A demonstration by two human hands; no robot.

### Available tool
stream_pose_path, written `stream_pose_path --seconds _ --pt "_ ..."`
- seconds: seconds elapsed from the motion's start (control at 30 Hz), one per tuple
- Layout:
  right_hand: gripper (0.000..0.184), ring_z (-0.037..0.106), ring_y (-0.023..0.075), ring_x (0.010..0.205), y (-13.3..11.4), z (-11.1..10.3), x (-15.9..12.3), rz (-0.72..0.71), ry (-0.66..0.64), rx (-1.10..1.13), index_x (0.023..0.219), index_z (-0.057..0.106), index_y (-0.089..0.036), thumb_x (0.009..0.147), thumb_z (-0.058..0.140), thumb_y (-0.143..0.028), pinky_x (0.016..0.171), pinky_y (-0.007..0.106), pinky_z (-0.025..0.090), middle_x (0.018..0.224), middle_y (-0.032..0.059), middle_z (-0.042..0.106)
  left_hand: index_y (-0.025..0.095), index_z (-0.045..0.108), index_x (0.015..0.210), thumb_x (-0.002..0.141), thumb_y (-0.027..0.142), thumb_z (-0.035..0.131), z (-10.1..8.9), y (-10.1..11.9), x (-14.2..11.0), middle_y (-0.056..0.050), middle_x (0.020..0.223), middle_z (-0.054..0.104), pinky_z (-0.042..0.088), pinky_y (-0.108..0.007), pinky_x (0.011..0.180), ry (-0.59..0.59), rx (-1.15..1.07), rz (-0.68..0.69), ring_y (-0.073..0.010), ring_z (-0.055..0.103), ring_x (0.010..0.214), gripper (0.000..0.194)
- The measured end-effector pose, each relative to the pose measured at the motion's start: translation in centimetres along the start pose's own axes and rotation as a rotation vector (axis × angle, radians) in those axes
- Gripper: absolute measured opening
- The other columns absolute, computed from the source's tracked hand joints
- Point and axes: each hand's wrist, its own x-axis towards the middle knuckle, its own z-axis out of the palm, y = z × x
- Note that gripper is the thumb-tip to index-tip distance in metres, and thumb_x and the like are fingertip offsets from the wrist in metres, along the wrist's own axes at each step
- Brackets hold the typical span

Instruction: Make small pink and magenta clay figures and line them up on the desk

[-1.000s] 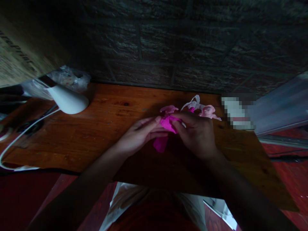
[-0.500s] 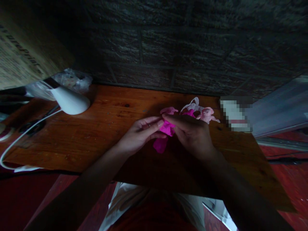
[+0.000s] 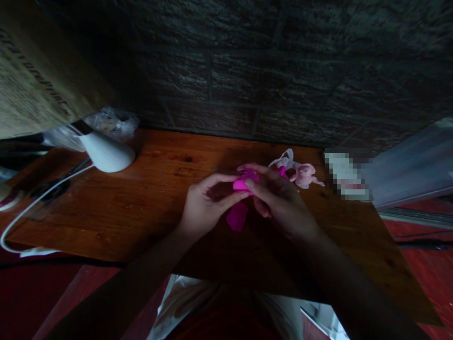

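Note:
My left hand [image 3: 203, 205] and my right hand [image 3: 278, 198] meet over the middle of a wooden table [image 3: 148, 198]. Both pinch a bright pink piece of soft material [image 3: 240, 198], whose lower end hangs down between the hands. Fingers of both hands are closed round its top. Just beyond my right hand, pale pink and white scraps [image 3: 299, 171] lie on the table.
A white lamp base [image 3: 106, 152] with a white cord [image 3: 38, 198] stands at the back left, beside a clear plastic bag [image 3: 113, 122]. A dark brick wall runs behind the table. A blurred white item [image 3: 345, 175] lies at the right.
Both hands have drawn the pink piece closer together and bunched it, so less of it shows. The camera has tilted slightly, shifting the scene downward.

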Motion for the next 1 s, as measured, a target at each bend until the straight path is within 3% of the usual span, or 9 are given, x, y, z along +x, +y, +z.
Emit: stream_pose_path --seconds 0.13,0.27,0.4,0.5,0.6,0.73,0.83,1.0 --pt "0.051 0.05 0.005 0.038 0.2 -0.2 0.2 0.023 -0.027 0.028 0.123 0.072 -0.024 0.079 0.088 -0.043 0.034 0.018 0.031 0.065 -0.0061 0.069 0.02 0.078 0.1 0.069 0.017 0.094 0.0 0.0 -0.1 -0.004 0.106 0.083 0.064 -0.032 0.09 -0.044 -0.015 0.034 -0.0192 0.079 0.097 0.035" --pt "0.044 0.047 0.0067 0.033 0.0 -1.0 0.2 -0.003 -0.053 0.019 0.119 0.076 -0.027 0.08 0.086 -0.045 0.031 0.019 0.031 0.049 -0.01 0.06 0.023 0.077 0.115 0.079 0.027 0.089 -0.7 0.1 0.5 -0.009 0.128 0.078 0.06 -0.036 0.1 -0.247 -0.177 -0.177 -0.0255 0.072 0.123 0.039" --pt "0.053 0.051 0.009 0.034 -0.5 -1.4 0.0 0.077 -0.097 0.043 0.127 0.072 -0.027 0.08 0.085 -0.048 0.03 0.019 0.033 0.051 -0.0083 0.063 0.025 0.078 0.12 0.086 0.03 0.083 -1.2 0.3 0.8 -0.01 0.134 0.075 0.059 -0.038 0.103 -0.31 -0.26 -0.343 -0.0257 0.072 0.123 0.035" --pt "0.06 0.054 0.0077 0.036 -0.6 -1.5 -0.1 0.213 -0.178 0.129 0.131 0.069 -0.023 0.078 0.087 -0.047 0.03 0.015 0.032 0.055 -0.0064 0.067 0.027 0.08 0.117 0.079 0.02 0.087 -1.4 0.5 0.9 -0.008 0.135 0.075 0.058 -0.036 0.104 -0.301 -0.313 -0.32 -0.0255 0.071 0.125 0.039" --pt "0.048 0.053 0.0047 0.038 -0.5 -1.4 0.0 0.302 -0.233 0.205 0.118 0.075 -0.021 0.075 0.091 -0.036 0.031 0.012 0.033 0.059 -0.0061 0.068 0.03 0.081 0.114 0.076 0.016 0.088 -1.6 0.6 1.0 -0.005 0.136 0.074 0.059 -0.033 0.101 -0.318 -0.345 -0.285 -0.0253 0.069 0.128 0.041" --pt "0.029 0.054 0.0039 0.041 -0.3 -1.6 0.1 0.3 -0.26 0.202 0.107 0.079 -0.021 0.079 0.087 -0.029 0.033 0.012 0.035 0.061 -0.0058 0.069 0.027 0.081 0.113 0.071 0.017 0.092 -2.0 0.8 1.1 -0.007 0.122 0.08 0.062 -0.032 0.091 -0.344 -0.26 -0.344 -0.0238 0.077 0.109 0.045" --pt "0.028 0.056 0.0056 0.039 -0.4 -1.6 0.0 0.27 -0.272 0.16 0.103 0.079 -0.021 0.081 0.086 -0.037 0.032 0.013 0.034 0.057 -0.0053 0.069 0.023 0.083 0.108 0.072 0.021 0.091 -2.1 0.9 1.1 -0.007 0.107 0.083 0.063 -0.031 0.086 -0.369 -0.232 -0.385 -0.0209 0.079 0.093 0.037" --pt "0.034 0.056 0.006 0.04 -0.1 -1.4 0.1 0.245 -0.244 0.143 0.075 0.074 -0.019 0.08 0.084 -0.051 0.035 0.013 0.037 0.05 -0.005 0.064 0.021 0.084 0.101 0.074 0.021 0.091 -2.2 0.6 1.2 -0.006 0.098 0.084 0.063 -0.03 0.083 -0.392 -0.199 -0.354 -0.0192 0.078 0.085 0.028"
